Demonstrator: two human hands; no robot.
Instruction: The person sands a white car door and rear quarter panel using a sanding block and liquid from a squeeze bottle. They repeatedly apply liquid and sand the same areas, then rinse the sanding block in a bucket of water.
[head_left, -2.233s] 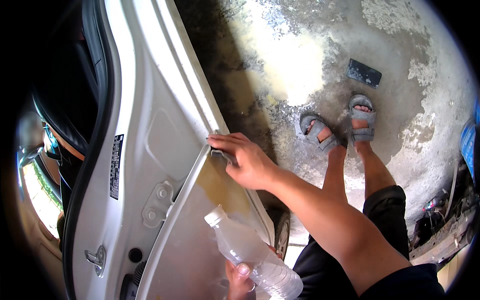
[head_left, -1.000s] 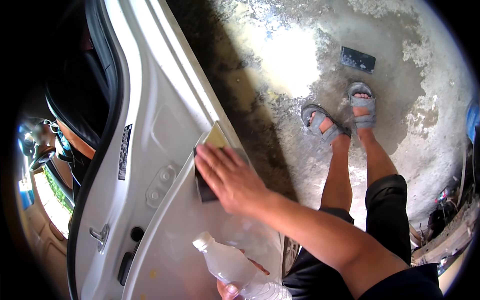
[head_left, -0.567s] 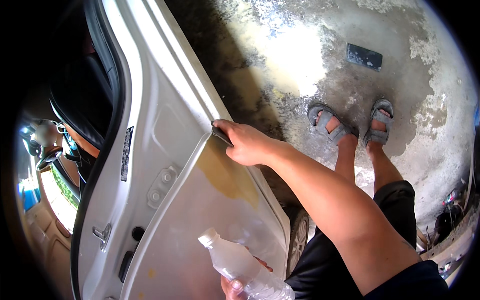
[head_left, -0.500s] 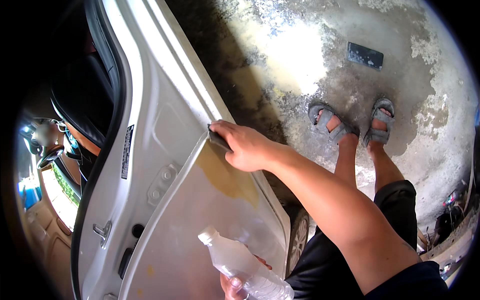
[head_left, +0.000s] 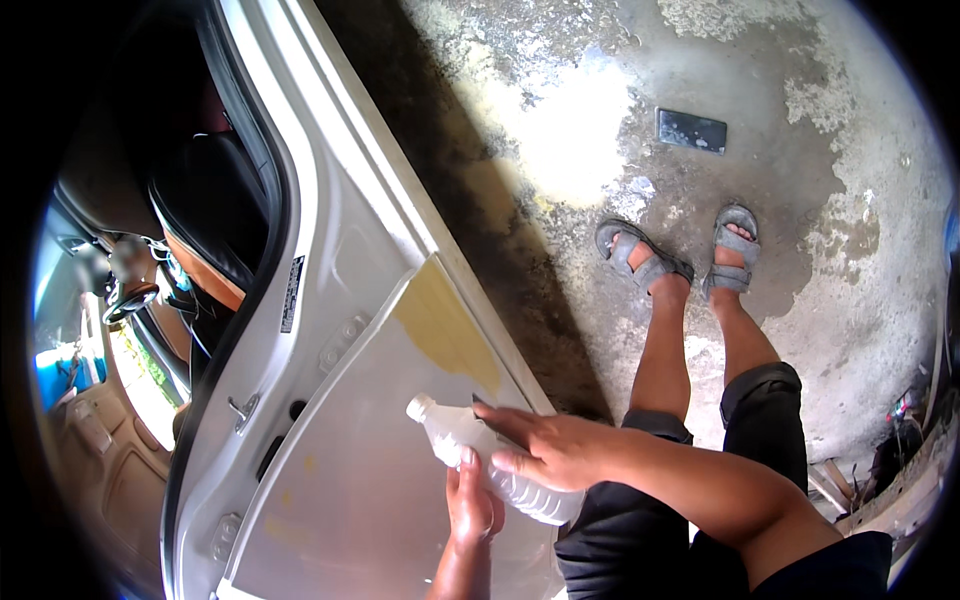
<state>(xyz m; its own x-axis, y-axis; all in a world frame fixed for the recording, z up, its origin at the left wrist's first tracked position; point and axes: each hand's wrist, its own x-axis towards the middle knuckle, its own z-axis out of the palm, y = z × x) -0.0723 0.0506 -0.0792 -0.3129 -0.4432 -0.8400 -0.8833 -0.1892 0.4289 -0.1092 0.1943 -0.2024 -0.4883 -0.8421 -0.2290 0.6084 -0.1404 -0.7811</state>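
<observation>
Far left, through the car's doorway: steering wheel (head_left: 130,302), then a black seat (head_left: 215,200). Next comes the pale body frame with a metal door striker (head_left: 243,412). Above and right of it, a narrow dark label (head_left: 292,295) carries fine printing, too small to read from where I stand. No brand mark I can make out.

Centre: white car panel (head_left: 350,500), a tan patch (head_left: 445,335) along its upper edge, smaller yellowish spots lower left.

Lower centre: left hand (head_left: 472,505), rising from the bottom edge. Grip wrapped on the near side of a clear plastic bottle (head_left: 535,497), thumb up along its wall. Bottle lies tilted in front of the panel, long axis running from white cap at upper left to ridged base at lower right. No label on the side I see.

Right hand (head_left: 560,445) enters from lower right, crossing over the bottle's middle. Fingers nearly straight and together, a thin dark pad (head_left: 478,401) tucked beneath; how firmly pinched, I cannot tell. Thumb appears to rest on the bottle. Left hand has the closer hold; right lies to its upper right.

Right, on stained concrete floor (head_left: 840,290): grey sandals (head_left: 733,258), dark flat slab (head_left: 692,131) above them.
</observation>
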